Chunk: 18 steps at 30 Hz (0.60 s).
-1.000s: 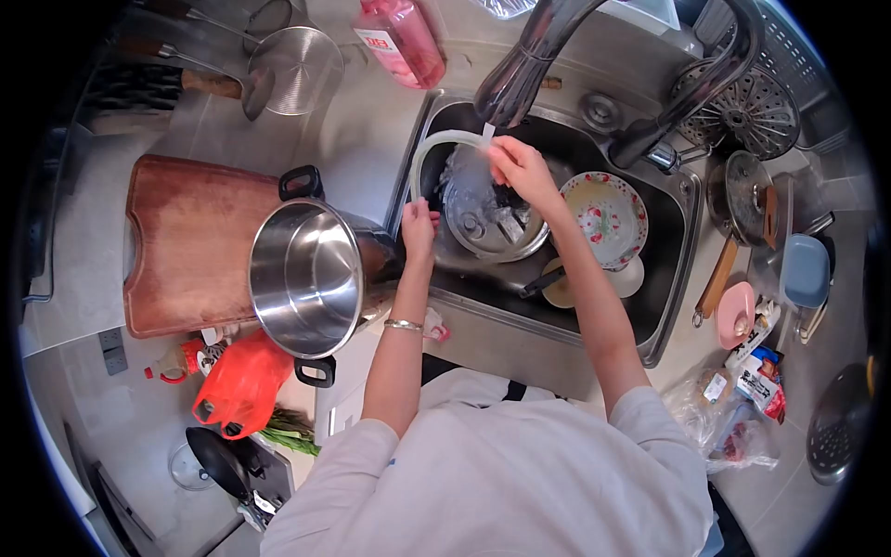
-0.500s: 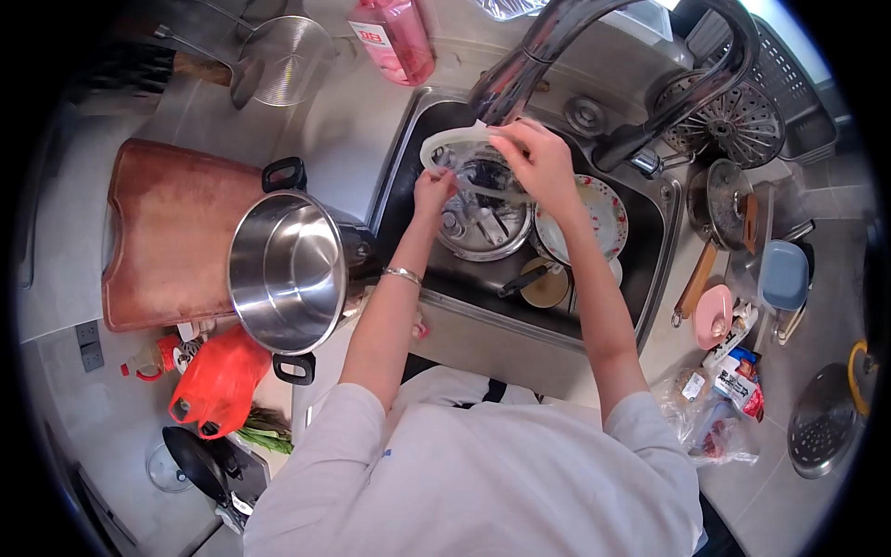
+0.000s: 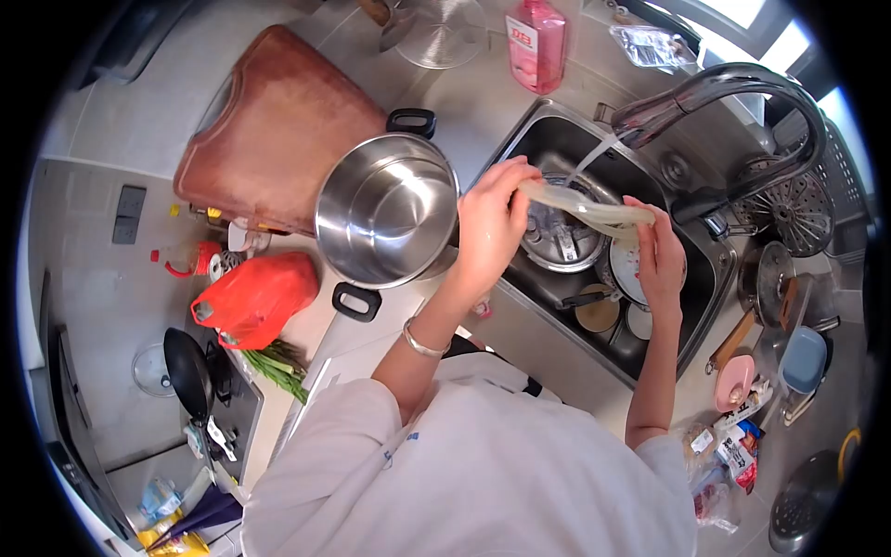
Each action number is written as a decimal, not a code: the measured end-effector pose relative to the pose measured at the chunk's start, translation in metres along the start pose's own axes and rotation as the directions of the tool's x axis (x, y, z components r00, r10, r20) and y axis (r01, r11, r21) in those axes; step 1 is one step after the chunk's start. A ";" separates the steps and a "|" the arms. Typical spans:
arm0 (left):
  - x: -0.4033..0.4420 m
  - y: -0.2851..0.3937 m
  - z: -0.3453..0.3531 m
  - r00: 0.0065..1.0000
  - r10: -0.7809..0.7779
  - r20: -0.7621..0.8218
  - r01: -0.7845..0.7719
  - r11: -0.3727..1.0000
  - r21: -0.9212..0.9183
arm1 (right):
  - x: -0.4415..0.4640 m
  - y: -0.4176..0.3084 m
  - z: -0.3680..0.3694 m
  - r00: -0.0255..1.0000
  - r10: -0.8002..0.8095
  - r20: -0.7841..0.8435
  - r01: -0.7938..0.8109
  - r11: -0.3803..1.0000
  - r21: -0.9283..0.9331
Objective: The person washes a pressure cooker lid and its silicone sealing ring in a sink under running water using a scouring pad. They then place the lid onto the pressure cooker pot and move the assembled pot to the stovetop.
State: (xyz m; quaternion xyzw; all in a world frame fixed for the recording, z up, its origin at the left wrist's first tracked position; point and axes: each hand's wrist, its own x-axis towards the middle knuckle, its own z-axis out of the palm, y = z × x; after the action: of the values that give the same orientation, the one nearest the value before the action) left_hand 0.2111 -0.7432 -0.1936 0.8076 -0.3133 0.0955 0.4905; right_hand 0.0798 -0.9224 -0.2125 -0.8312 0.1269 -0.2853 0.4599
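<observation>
A whitish, translucent sealing ring (image 3: 590,208) is stretched between my hands above the sink. My left hand (image 3: 496,212) pinches its left end, and my right hand (image 3: 661,262) grips its right end with bent fingers. Below the ring, a round metal pressure cooker lid (image 3: 559,249) lies in the sink (image 3: 520,148), partly covered by the ring and my left hand. Water (image 3: 590,161) runs from the curved faucet (image 3: 691,100) and passes behind the ring toward the lid. Beside the lid are a patterned plate (image 3: 627,271) and a black-handled utensil (image 3: 588,299).
A steel pot (image 3: 371,186) with black handles stands left of the sink, by a brown cutting board (image 3: 278,130). Pink soap (image 3: 535,46) is at the back. A red bag (image 3: 260,297) lies at left; a glass lid (image 3: 768,278) and pink dish (image 3: 734,382) sit at right.
My view has turned, so the scene appears shifted. The ring went from an open loop low over the lid to a narrow band held nearer me. Water now streams from the faucet.
</observation>
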 end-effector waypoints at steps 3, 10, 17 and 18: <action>0.003 0.012 -0.023 0.999 0.029 0.018 -0.029 1.000 -0.011 | 0.009 -0.007 0.015 0.995 -0.097 -0.024 0.099 0.992 0.075; 0.027 0.029 -0.136 0.959 0.088 -0.268 -0.083 0.996 0.030 | 0.068 -0.119 0.044 0.918 -0.386 -0.088 0.396 0.903 0.169; 0.005 -0.065 -0.244 0.937 -0.100 -0.335 0.260 0.839 0.477 | 0.078 -0.151 0.140 0.795 -0.597 0.111 0.583 0.801 0.134; -0.003 -0.086 -0.246 0.947 -0.134 -0.293 0.261 0.851 0.456 | 0.076 -0.140 0.158 0.802 -0.576 0.158 0.557 0.817 0.153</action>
State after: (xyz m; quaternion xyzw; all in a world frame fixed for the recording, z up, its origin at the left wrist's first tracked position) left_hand 0.2980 -0.5045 -0.1353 0.9145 -0.1290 0.2214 0.3131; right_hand 0.2269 -0.7727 -0.1334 -0.8314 -0.1876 -0.3320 0.4043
